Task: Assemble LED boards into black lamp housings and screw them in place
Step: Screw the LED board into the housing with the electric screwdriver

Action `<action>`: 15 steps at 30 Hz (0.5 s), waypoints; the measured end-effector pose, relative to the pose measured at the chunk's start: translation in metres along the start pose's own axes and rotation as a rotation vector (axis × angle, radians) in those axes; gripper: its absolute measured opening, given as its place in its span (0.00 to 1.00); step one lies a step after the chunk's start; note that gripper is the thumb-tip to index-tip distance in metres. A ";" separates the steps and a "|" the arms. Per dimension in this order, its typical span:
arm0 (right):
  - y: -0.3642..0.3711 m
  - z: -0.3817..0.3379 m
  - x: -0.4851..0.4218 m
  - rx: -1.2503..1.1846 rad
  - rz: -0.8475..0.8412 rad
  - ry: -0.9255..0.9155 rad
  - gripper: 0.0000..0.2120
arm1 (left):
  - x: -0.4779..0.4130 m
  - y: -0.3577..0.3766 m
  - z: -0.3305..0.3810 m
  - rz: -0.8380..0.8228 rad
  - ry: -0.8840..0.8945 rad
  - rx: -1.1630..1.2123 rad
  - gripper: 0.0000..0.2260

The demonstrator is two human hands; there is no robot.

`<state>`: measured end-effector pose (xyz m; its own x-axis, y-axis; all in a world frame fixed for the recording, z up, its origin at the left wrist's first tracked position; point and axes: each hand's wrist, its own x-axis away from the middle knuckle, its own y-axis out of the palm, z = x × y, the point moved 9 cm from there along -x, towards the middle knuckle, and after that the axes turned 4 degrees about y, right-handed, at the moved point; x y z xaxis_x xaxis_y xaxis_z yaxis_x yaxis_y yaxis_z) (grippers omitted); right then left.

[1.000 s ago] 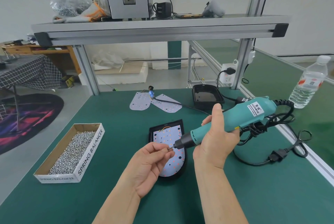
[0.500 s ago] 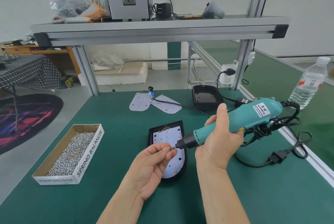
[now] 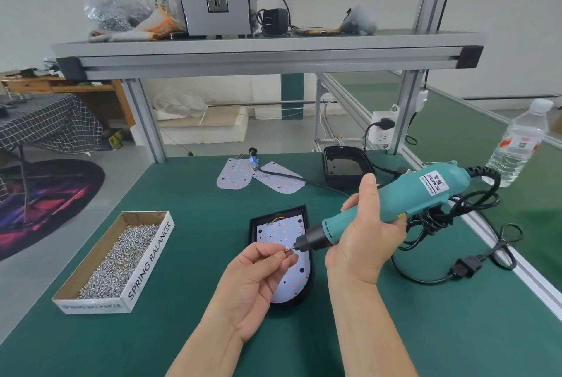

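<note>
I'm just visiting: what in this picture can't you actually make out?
All in the head view:
- The screw that the left hand seems to pinch at the tip of the electric screwdriver, held in the right hand: too small and half covered by fingertips.
- The middle of the LED board in the black housing: hidden by the left hand and the screwdriver's nose, so the driven screws can't be counted.
- The small print on the screwdriver's label: too tiny.

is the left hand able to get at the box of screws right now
Probably yes: the box of screws sits open-topped left of the left hand, only bare mat between. Its fingers, though, pinch what looks like a screw at the screwdriver tip.
</note>
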<state>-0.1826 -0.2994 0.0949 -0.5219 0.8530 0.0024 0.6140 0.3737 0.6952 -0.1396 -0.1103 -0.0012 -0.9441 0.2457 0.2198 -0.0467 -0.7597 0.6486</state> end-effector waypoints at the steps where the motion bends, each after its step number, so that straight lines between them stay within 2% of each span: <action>1: 0.000 0.000 -0.001 0.002 -0.002 -0.002 0.09 | 0.000 0.001 0.000 0.005 0.012 -0.009 0.06; 5: 0.006 -0.002 -0.004 0.012 -0.007 0.000 0.11 | -0.001 0.004 0.002 -0.001 0.013 -0.013 0.04; 9: 0.004 0.002 -0.008 0.003 -0.006 0.005 0.07 | -0.001 0.006 0.007 -0.021 0.019 -0.083 0.05; 13: 0.008 0.001 -0.011 0.003 -0.006 -0.003 0.09 | -0.001 0.006 0.009 -0.052 0.020 -0.140 0.22; 15: 0.011 -0.002 -0.012 -0.014 -0.020 -0.011 0.09 | -0.001 0.000 0.009 -0.051 -0.004 -0.125 0.23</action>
<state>-0.1707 -0.3060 0.1042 -0.5273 0.8495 -0.0197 0.5950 0.3856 0.7052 -0.1354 -0.1054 0.0050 -0.9381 0.2881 0.1925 -0.1348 -0.8153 0.5631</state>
